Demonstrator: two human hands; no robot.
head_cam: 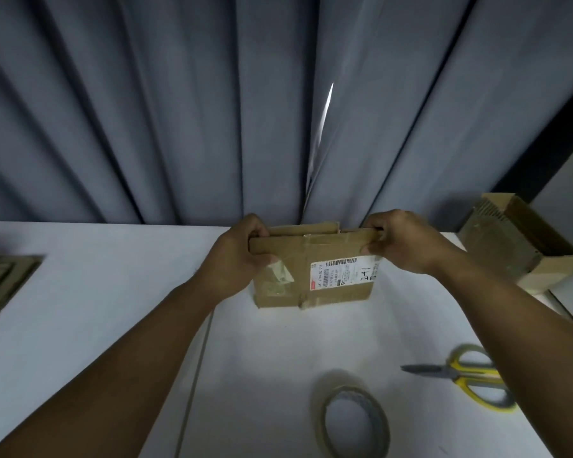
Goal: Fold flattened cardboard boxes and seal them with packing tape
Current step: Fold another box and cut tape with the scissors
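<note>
A small brown cardboard box (311,279) stands upright on the white table (96,292) near its far edge, with a white shipping label and old tape on the side facing me. My left hand (235,256) grips its upper left corner, fingers curled over the top flap. At the upper right corner my right hand (401,241) pinches the same flap. A roll of clear packing tape (356,421) lies on the table close to me. Yellow-handled scissors (467,375) lie to the right of the tape, partly under my right forearm.
An assembled cardboard box (516,246) sits at the table's right end. A stack of flattened cardboard (4,285) lies at the left edge. Grey curtains (212,110) hang right behind the table. A seam runs down the tabletop by my left forearm.
</note>
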